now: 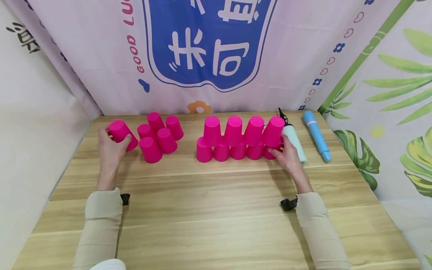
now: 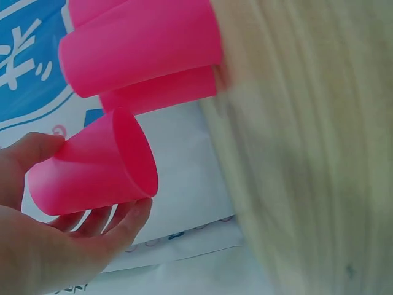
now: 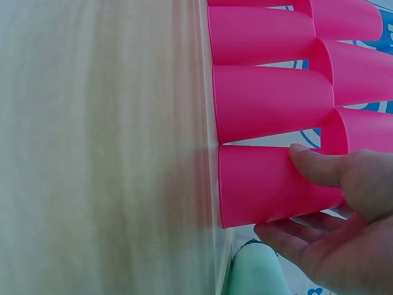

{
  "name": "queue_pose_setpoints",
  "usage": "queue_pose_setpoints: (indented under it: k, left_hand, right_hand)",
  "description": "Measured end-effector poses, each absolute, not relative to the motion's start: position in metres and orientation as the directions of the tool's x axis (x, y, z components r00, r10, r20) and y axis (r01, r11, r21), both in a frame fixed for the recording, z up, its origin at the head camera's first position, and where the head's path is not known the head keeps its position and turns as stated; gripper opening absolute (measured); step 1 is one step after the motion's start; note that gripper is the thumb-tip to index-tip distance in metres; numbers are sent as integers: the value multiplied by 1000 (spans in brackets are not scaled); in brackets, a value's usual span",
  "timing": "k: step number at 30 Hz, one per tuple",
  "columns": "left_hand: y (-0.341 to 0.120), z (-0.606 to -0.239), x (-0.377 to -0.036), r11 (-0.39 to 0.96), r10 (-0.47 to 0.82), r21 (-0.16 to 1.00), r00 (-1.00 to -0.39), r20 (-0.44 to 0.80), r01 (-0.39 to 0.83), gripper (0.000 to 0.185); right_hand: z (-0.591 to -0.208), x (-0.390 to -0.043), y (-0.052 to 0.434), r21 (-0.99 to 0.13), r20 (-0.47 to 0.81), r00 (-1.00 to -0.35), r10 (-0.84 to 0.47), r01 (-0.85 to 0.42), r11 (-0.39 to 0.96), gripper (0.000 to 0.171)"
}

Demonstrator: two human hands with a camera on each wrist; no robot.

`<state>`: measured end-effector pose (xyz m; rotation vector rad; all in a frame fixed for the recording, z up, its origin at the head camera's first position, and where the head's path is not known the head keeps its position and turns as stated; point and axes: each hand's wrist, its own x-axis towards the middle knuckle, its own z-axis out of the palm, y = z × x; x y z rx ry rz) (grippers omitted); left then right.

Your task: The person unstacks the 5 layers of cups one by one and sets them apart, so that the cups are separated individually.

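Wooden desk (image 1: 216,210) before a printed backdrop, with pink cups in two groups along its far edge.
Left hand (image 1: 111,152) grips a tilted pink plastic cup (image 1: 122,134) clear of the desk near the far left corner, thumb and fingers curled round it. Right hand (image 1: 287,155) pinches the end cup (image 1: 270,152) of the two-tier pink cup wall (image 1: 236,140), probably steadying it. A mint bottle (image 1: 294,140) and a blue tube (image 1: 316,135) crowd the right edge; the near half offers open room.

Both arms wore long beige sleeves (image 1: 101,221) reaching to the wrists, hands bare. A small black mount (image 1: 288,203), possibly a camera strap clip, sat at each cuff. A patch of white clothing (image 1: 109,264) showed at the frame's bottom edge.
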<state>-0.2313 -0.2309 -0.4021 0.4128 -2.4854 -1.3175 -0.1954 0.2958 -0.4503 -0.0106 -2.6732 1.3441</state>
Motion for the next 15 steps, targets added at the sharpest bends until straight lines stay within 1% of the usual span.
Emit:
queue_pose_setpoints:
  k: [15]
  left_hand:
    - [-229,-422,-240,569,-315,814,-945,84,-117,66]
  right_hand:
    - [-453,-197,298,-798,133,-988,73,-63,599,66]
